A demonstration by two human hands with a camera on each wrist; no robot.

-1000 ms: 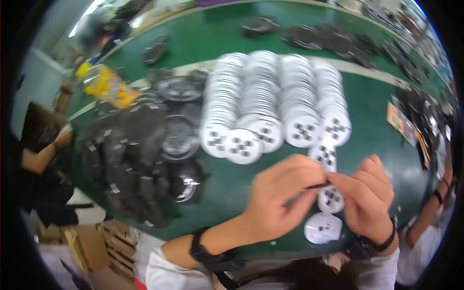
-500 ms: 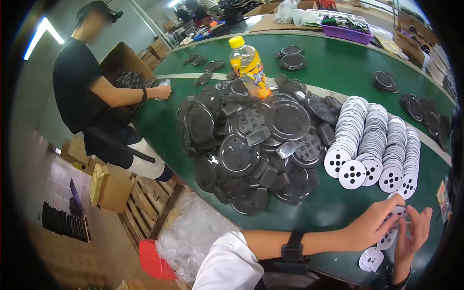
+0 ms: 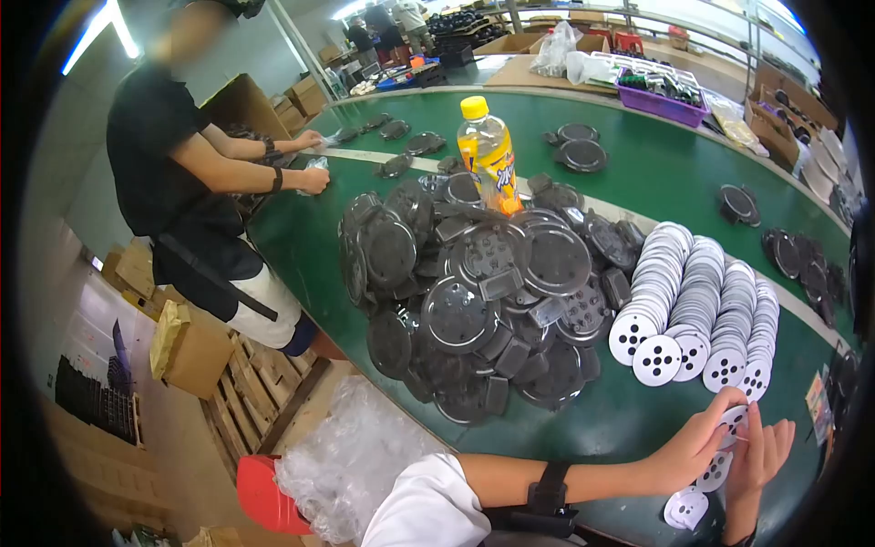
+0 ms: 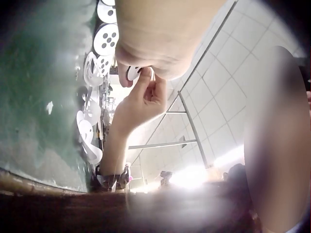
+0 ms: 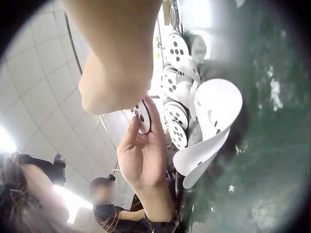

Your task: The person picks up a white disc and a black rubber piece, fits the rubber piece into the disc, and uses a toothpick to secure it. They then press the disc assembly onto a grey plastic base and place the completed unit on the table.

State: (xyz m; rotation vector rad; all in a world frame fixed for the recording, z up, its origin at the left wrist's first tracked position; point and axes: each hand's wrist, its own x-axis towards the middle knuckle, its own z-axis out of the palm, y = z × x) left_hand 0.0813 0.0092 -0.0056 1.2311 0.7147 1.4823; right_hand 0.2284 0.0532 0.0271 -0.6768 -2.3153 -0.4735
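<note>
Fingers and thumb of my left hand (image 3: pixel 685 453) hold a round white disc (image 3: pixel 732 421) with black dots, low at the right in the head view. My right hand (image 3: pixel 759 453) meets it there, its thumb and forefinger pinching the disc's edge. The right wrist view shows the disc's dotted face between the left thumb and fingers. Under and beside the hands lie more white dotted pieces (image 3: pixel 685 508), and curled white sheets with holes (image 5: pixel 217 109) rest on the table. Just beyond stand rows of overlapping white discs (image 3: pixel 663 273).
A large heap of dark round plastic parts (image 3: pixel 460 314) covers the table left of the rows. Behind it stands a yellow-capped bottle (image 3: pixel 489 150). Across the green table (image 3: pixel 638 164) are more dark parts and a purple basket (image 3: pixel 661 100). Another person (image 3: pixel 182 164) stands at the left edge.
The head view has swung left, bringing the heap and the other person into clear sight. The disc, earlier seen edge-on between my hands, now shows its dotted face. Both hands stay together.
</note>
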